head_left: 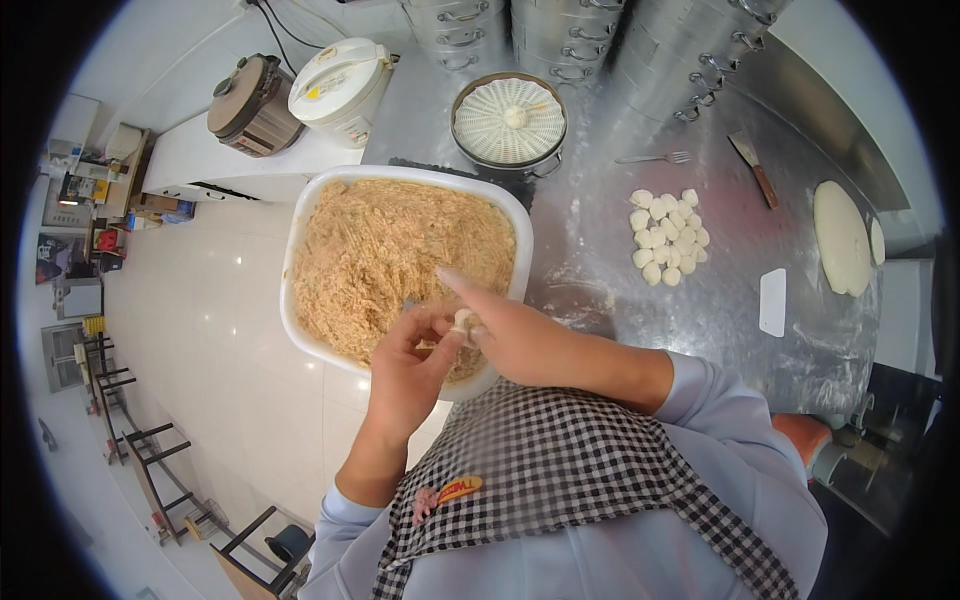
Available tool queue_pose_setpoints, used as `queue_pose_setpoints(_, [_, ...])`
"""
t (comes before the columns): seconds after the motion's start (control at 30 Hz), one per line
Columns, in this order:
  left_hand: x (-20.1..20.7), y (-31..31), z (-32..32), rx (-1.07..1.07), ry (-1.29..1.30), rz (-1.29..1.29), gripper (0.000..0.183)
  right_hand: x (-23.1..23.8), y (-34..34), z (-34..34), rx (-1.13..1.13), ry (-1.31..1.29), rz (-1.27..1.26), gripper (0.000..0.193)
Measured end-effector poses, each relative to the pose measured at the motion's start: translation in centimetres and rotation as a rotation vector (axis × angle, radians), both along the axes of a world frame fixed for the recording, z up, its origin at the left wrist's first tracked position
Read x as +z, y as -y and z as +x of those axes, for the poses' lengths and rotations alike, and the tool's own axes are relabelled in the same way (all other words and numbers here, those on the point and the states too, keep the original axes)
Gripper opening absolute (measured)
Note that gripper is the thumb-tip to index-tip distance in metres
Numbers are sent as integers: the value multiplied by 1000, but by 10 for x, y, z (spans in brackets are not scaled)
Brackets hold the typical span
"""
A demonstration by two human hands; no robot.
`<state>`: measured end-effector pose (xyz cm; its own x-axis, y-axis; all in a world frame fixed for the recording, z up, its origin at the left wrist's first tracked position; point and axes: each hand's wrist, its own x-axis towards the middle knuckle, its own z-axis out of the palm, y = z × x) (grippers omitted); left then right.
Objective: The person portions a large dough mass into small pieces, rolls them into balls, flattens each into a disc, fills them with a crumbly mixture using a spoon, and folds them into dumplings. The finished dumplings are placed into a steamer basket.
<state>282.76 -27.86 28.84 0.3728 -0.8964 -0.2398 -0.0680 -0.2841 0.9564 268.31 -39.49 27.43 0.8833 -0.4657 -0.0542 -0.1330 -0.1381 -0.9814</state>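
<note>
My left hand (405,355) pinches the edge of a small white dough bun (464,321), its fingers curled round the near side. The same bun rests against the palm and fingers of my right hand (515,335), whose thumb or a finger sticks out straight. Both hands are held over the near edge of a white tub (524,235) heaped with orange-tan filling (400,240). A small grey piece shows beside my left fingers; I cannot tell what it is. My fingers hide much of the bun.
Small dough pieces (668,238) lie grouped on the steel table (600,300). Around them are a fork (655,158), a scraper (752,168), a white card (772,302) and a dough slab (841,238). Beyond the tub stand a lined steamer tray (495,125), stacked steamers (570,40) and two cookers (340,90).
</note>
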Motion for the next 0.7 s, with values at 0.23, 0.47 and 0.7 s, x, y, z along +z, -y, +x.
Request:
queue_pose_setpoints(0.23, [7,0,-3,-13,-48,4,18,8,9,0,159,-103,-16,79])
queue_pose_setpoints(0.47, [16,1,1,23,-72,-45,17,5,12,-5,50,-32,571,56])
queue_pose_setpoints(0.7, [13,2,5,-35,-164,-9,20,3,14,-3,98,7,282,61])
